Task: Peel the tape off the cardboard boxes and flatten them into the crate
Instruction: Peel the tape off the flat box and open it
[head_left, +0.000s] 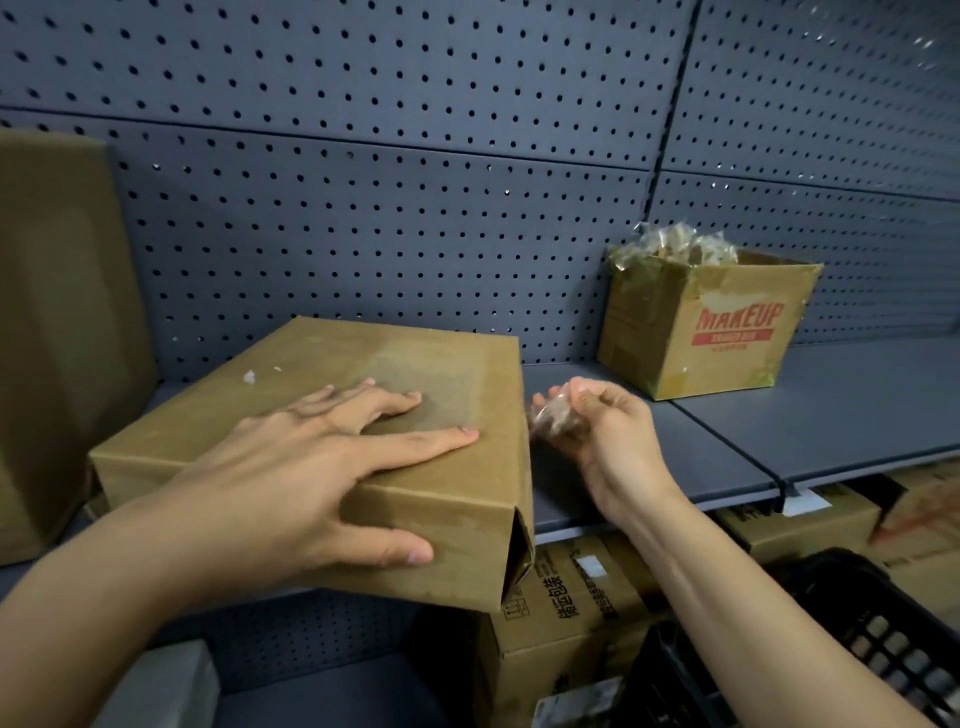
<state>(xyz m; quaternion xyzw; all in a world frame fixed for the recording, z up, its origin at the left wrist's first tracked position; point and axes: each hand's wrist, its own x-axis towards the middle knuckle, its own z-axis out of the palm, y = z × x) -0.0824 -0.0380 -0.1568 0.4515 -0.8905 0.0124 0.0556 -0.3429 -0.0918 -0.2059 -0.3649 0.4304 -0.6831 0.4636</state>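
Nearest the camera, at the lower right, the black lattice wall of a plastic crate (852, 644) shows below the shelf; its inside is out of sight, so what it holds cannot be told. Beside it, under the shelf, stand printed cardboard cartons (566, 613), closed.

On the grey shelf (779, 431) lies the cardboard box (322, 415) being worked on, resting on its side with its near corner jutting past the shelf edge. Its right end gapes slightly at the seam, and the inside is dark. The left hand (311, 467) lies flat on the top panel, fingers spread and thumb wrapped over the near edge, pressing rather than gripping. Just right of the box, the right hand (597, 421) is closed around a crumpled wad of clear tape (556, 415), pinched between thumb and fingertips above the shelf.

Farther back on the right sits an open box marked MAKEUP (706, 322), holding a heap of balled-up clear tape scraps (675, 241) that rises above its rim. At the far left a tall plain cardboard box (57, 312) stands against the perforated back panel (415, 130).
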